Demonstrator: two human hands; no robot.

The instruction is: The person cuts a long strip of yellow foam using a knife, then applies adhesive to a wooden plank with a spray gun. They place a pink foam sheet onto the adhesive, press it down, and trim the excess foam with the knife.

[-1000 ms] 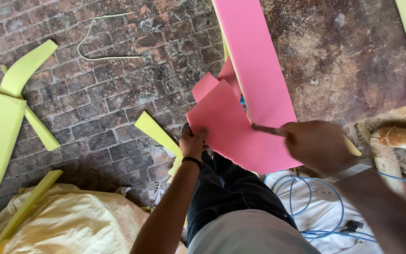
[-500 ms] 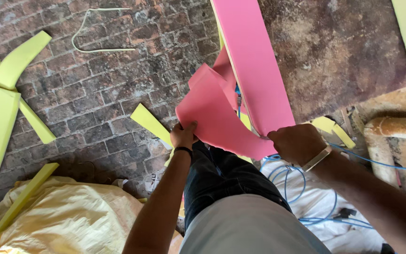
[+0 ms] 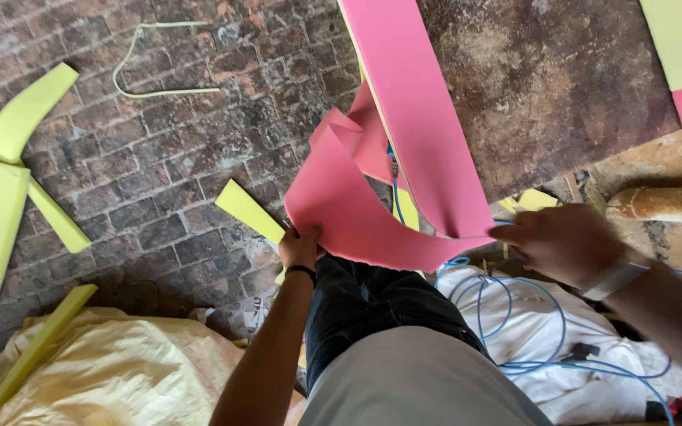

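1. Pink foam sheet (image 3: 357,213) is seen at the centre of the frame, curling down from a long pink strip (image 3: 412,110) that runs to the top edge.
2. Its lower left corner is pinched by the left hand (image 3: 300,246), grip clenched on the foam just above a dark-trousered knee.
3. Its lower right end is met by the right hand (image 3: 566,244), at right of centre; whether that grip is clenched on the foam or on a tool cannot be told, as the fingers are turned away.
4. The step in hand is judged to be parting the sheet from the strip; it would be done well if the foam were kept taut between both hands, so that the edge runs straight.
5. Yellow foam offcuts (image 3: 21,126) are scattered on the brick floor (image 3: 167,158) at left.
6. A blue cable (image 3: 507,315) is coiled on white cloth at lower right.
7. The point where sheet and strip join is hidden behind the curl; any blade is not made out.
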